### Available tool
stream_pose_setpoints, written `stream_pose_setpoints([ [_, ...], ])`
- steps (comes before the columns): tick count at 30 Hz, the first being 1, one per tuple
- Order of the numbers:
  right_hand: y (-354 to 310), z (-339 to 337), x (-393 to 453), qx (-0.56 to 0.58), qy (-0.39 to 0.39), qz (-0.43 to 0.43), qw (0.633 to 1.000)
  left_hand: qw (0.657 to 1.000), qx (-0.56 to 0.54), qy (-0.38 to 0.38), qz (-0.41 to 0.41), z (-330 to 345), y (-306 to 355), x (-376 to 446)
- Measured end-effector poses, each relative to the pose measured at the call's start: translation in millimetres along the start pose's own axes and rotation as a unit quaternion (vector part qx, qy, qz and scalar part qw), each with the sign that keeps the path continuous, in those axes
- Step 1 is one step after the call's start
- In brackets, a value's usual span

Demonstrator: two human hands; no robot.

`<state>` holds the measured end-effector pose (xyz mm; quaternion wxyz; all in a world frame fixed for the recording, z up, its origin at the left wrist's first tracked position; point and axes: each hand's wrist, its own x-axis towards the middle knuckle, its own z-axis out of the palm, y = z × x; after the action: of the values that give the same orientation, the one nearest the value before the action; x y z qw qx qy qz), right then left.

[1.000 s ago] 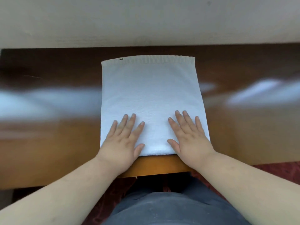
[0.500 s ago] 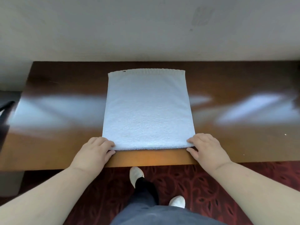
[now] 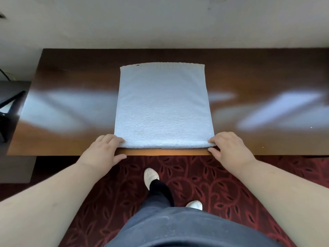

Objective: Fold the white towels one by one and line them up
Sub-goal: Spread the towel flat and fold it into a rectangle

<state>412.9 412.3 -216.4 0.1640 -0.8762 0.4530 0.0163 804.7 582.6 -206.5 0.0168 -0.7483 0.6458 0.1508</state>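
A single white towel [image 3: 163,107] lies flat on the dark, glossy wooden surface [image 3: 71,82], folded into a near-square panel whose hemmed edge points toward 12 o'clock and whose thick folded edge runs along the near rim of the surface at 6 o'clock. A small dark mark sits on the hem near the 11 o'clock corner. The left hand [image 3: 102,151] is at the towel's 7 o'clock corner, its fingers curled down over the corner and the thumb stretched out beneath along the rim of the surface, so the corner is pinched between them. The right hand [image 3: 229,148] mirrors it at the 5 o'clock corner, fingertips on top of the fold and the thumb tucked just under it, gripping the cloth. The two hands are well apart, one at each end of the near edge, with both bare forearms reaching in from the bottom of the view. Pale window reflections streak the surface at 9 and 3 o'clock of the towel. Behind the surface, at 12 o'clock, rises a plain light wall [image 3: 160,24]. Below the rim, a red patterned carpet [image 3: 213,184] covers the floor, where the person's dark trousers and two white shoes [image 3: 150,176] show.
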Motion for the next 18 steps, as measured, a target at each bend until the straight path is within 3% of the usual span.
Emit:
stream_pose_setpoints([
  [8,-0.2,11.7,-25.1,-0.029,0.043,-0.075,0.996,0.997,0.030,0.048,0.046,13.5,-0.4,-10.5],
  [14,-2.5,-6.8,-28.0,0.061,-0.019,-0.030,0.997,0.991,-0.079,0.076,-0.072,-6.9,15.3,-17.1],
  [18,-6.2,-36.2,-18.6,0.150,-0.013,-0.001,0.989,0.967,-0.191,0.064,-0.156,-39.6,25.5,-9.1],
])
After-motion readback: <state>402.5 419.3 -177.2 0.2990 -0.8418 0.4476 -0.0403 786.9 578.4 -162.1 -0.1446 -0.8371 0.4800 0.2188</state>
